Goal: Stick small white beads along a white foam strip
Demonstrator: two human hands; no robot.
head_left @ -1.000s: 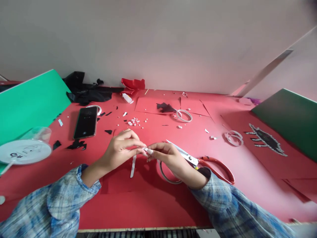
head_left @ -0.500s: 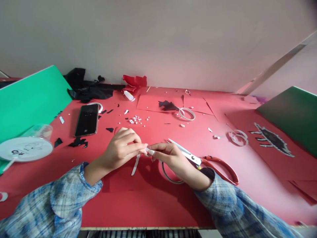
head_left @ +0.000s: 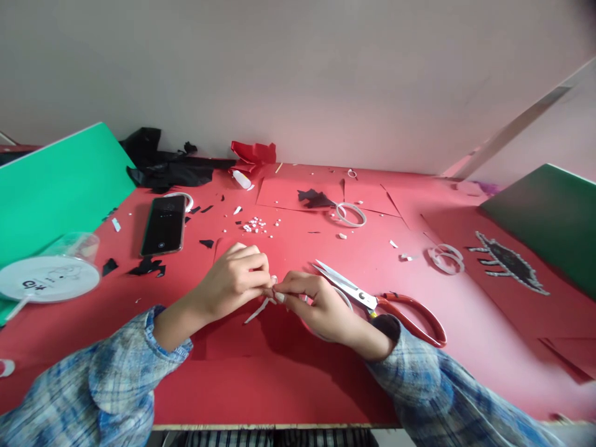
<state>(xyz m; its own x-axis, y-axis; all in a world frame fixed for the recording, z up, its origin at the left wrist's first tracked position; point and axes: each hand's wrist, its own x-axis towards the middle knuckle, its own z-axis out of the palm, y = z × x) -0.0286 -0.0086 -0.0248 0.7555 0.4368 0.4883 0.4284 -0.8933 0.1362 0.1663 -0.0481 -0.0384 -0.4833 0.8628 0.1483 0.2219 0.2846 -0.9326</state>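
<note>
My left hand [head_left: 239, 279] and my right hand [head_left: 322, 304] meet fingertip to fingertip above the red sheet. Both are closed in a pinch on a thin white strip [head_left: 257, 311], whose loose end hangs down to the left below the fingers. The pinched part is mostly hidden, and I cannot tell if it is paper or tape. Scissors [head_left: 367, 301] with red handles lie partly open just beyond my right hand. A pale ring [head_left: 345, 298] shows partly behind that hand. Small white bits [head_left: 255, 225] are scattered past my left hand.
A phone [head_left: 162, 225] and a lidded clear cup [head_left: 49, 279] lie at left by a green board [head_left: 60, 186]. Behind are black scraps [head_left: 172, 171] and a small white bottle [head_left: 241, 179]. A black shape edged in white [head_left: 510, 264] lies at right.
My fingertips have shifted slightly down, and the right hand has turned a little. The strip's hanging end now slants more to the left.
</note>
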